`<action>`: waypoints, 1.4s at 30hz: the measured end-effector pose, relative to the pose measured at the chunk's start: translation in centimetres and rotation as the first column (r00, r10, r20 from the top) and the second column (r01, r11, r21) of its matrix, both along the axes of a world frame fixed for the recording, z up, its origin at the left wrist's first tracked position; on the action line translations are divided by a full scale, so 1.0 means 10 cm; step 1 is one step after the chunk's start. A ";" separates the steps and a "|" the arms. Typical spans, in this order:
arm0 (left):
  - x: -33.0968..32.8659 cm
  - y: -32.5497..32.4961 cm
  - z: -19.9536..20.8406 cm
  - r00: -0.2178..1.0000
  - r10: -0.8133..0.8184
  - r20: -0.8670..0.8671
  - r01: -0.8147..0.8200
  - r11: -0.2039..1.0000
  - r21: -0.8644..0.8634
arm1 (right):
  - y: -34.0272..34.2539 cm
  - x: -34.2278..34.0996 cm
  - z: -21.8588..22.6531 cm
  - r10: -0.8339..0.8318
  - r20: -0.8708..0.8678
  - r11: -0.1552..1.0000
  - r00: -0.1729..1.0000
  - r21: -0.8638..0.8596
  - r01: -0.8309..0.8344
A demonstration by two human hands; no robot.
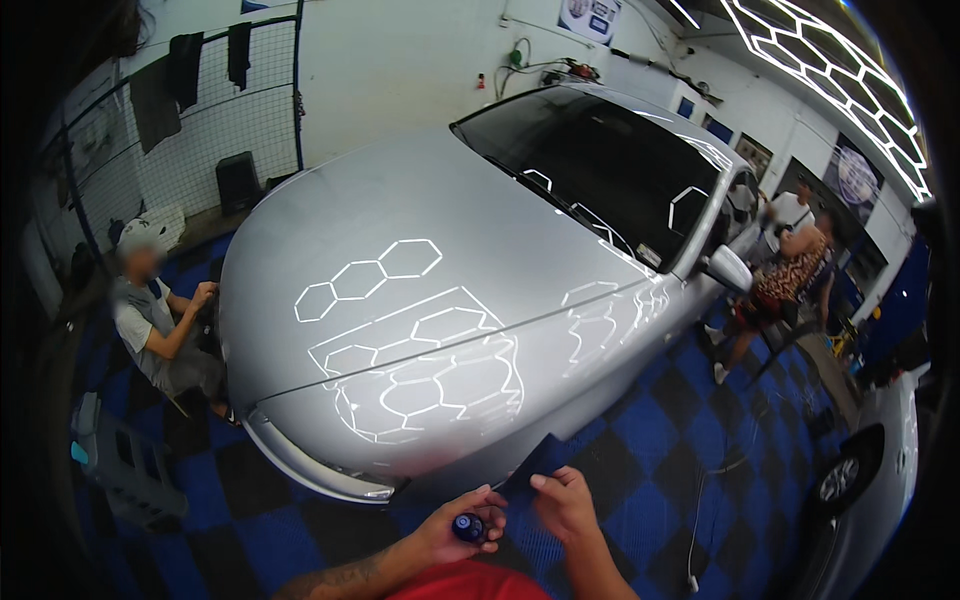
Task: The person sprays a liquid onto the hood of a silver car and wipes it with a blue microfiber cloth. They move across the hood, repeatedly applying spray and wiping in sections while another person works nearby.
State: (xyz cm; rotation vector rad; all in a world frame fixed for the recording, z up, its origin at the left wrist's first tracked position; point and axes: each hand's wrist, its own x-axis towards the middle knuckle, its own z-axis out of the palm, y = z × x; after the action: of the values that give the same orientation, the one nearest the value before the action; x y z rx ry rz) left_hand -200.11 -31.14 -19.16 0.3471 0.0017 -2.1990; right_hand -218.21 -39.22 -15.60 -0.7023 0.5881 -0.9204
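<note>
head view looks down at a silver car (420,300) on blue and black checkered floor tiles (640,440). the risk, as i judge it: the small dark blue bottle (468,527) could slip or dribble onto the car's front wing just beyond it, since only the fingertips pinch it. the left hand (458,520) is curled shut around that bottle, low in the frame. the right hand (563,502) is half closed, thumb and fingers nipping the edge of a dark cloth (535,462).
</note>
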 end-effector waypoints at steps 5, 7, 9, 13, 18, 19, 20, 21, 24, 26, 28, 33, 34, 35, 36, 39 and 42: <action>0.11 -0.78 -0.28 0.984 0.172 -0.045 -0.150 0.939 0.309 | -1.14 0.01 0.15 -0.075 0.055 0.996 0.996 0.055 0.072; 0.13 -1.12 -0.31 0.973 0.231 -0.001 -0.214 0.902 0.375 | -1.46 0.01 0.18 -0.042 -0.002 0.997 0.999 0.057 0.042; 0.12 -1.39 -0.28 0.944 0.294 0.147 -0.329 0.852 0.407 | -1.72 0.04 0.18 -0.007 -0.034 0.994 0.999 0.109 0.011; 0.41 -1.96 -0.13 0.916 0.383 0.116 -0.396 0.823 0.408 | -2.36 0.24 0.19 0.078 -0.074 0.977 0.994 0.206 -0.061; 0.60 -2.82 0.16 0.533 0.666 0.522 -0.717 0.683 -0.141 | -3.15 0.58 0.14 0.355 -0.038 0.916 0.934 0.211 -0.340; 0.66 -2.99 0.26 0.415 0.709 0.570 -0.726 0.636 -0.261 | -3.25 0.69 0.13 0.396 0.041 0.888 0.917 0.236 -0.394; 0.66 -3.19 0.36 0.292 0.740 0.606 -0.714 0.591 -0.376 | -3.42 0.75 0.11 0.439 0.105 0.847 0.893 0.285 -0.450; 0.69 -3.33 0.46 0.235 0.726 0.646 -0.699 0.588 -0.407 | -3.55 0.83 0.10 0.482 0.191 0.794 0.855 0.316 -0.519; 0.79 -3.63 0.72 0.027 0.661 0.750 -0.627 0.595 -0.503 | -3.82 1.00 0.12 0.536 0.256 0.677 0.804 0.438 -0.591; 0.87 -3.79 0.84 -0.195 0.595 0.780 -0.534 0.602 -0.593 | -3.97 1.12 0.15 0.595 0.257 0.637 0.761 0.426 -0.642; 0.94 -3.96 0.92 -0.438 0.520 0.733 -0.393 0.622 -0.677 | -4.12 1.23 0.16 0.598 0.265 0.629 0.756 0.430 -0.648; 1.30 -4.33 1.01 -0.717 0.519 0.465 -0.076 0.605 -0.792 | -4.46 1.59 0.05 0.613 0.250 0.631 0.750 0.416 -0.655; 1.36 -4.45 1.01 -0.743 0.519 0.422 -0.023 0.611 -0.792 | -4.55 1.64 0.02 0.603 0.224 0.643 0.766 0.432 -0.632; 1.44 -4.54 1.00 -0.779 0.523 0.345 0.052 0.603 -0.796 | -4.61 1.69 -0.02 0.605 0.228 0.652 0.763 0.407 -0.639; 1.52 -4.61 0.99 -0.803 0.527 0.279 0.124 0.604 -0.787 | -4.67 1.74 -0.05 0.597 0.220 0.663 0.771 0.405 -0.629; 1.67 -4.76 0.96 -0.804 0.575 0.152 0.274 0.585 -0.763 | -4.77 1.84 -0.11 0.573 0.259 0.666 0.777 0.405 -0.626; 1.78 -4.89 0.91 -0.793 0.605 0.073 0.373 0.577 -0.727 | -4.80 1.90 -0.15 0.496 0.239 0.709 0.835 0.443 -0.548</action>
State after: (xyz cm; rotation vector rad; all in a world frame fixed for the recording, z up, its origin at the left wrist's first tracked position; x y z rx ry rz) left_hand -182.34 -80.07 -10.03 1.6750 -1.4518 0.3556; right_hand -199.19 -87.18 -17.06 -0.3118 0.4651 -0.2375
